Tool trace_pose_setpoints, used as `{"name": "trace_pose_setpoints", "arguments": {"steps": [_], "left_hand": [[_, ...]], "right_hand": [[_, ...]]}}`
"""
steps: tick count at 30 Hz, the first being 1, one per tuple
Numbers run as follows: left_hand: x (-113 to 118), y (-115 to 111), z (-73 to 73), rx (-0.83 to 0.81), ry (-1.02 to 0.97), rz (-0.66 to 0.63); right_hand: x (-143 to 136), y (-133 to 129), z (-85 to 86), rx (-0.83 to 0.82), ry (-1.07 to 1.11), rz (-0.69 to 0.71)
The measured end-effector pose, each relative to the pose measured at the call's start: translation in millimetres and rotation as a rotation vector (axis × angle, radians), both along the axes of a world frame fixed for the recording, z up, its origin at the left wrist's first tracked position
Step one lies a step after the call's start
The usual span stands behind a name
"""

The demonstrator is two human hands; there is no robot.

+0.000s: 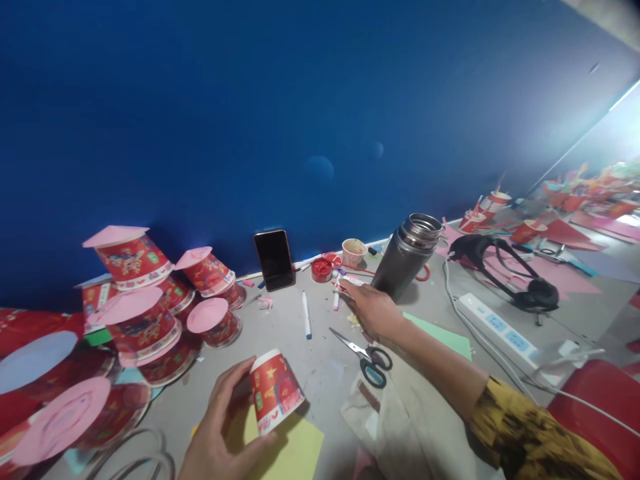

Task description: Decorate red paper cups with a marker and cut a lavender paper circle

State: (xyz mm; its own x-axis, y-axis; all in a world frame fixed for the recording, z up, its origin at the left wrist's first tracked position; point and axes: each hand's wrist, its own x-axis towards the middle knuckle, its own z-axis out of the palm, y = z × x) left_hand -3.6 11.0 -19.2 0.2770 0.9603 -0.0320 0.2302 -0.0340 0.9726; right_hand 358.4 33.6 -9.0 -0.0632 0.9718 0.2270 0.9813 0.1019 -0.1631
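Head cam: ur L hand (223, 423) is half open, thumb + fingers round 1 red paper cup (277, 392) over 1 yellow sheet (305, 443). Ur R hand (373, 308) is part curled by the markers (336, 298), grip unclear, w/ 1 pr scissors (367, 357) nearby.

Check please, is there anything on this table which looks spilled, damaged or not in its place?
The grey flask stands uncapped near the green paper, which looks careless, as any liquid could wet it. I see no spill or clear damage.

A deep blue wall (240, 120) rises behind the grey desk (290, 367). Bright white light glares at the upper right.
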Motion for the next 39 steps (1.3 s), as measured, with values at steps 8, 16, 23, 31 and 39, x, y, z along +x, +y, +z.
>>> {"name": "trace_pose_setpoints", "arguments": {"steps": [8,16,23,31,39], "left_hand": [[-12,12,-3.8,0.012,0.025,-0.1],[-10,10,1.0,0.017,-0.015,0.006],[-9,8,-1.1,0.026,-0.087,0.043],[-2,4,15.6,0.102,-0.085,-0.089],[1,-2,10.0,-0.017,-0.265,-0.216]], "right_hand": [[-21,13,8.5,-0.078,-0.183,-0.034],[-70,48,17.6,-0.08,-0.358,0.571],[-61,67,18.8,0.021,-0.21,0.679],[-87,-19,49.0,0.237,1.009,0.233],[-122,-58,24.1,0.124,1.178,0.208]]}}
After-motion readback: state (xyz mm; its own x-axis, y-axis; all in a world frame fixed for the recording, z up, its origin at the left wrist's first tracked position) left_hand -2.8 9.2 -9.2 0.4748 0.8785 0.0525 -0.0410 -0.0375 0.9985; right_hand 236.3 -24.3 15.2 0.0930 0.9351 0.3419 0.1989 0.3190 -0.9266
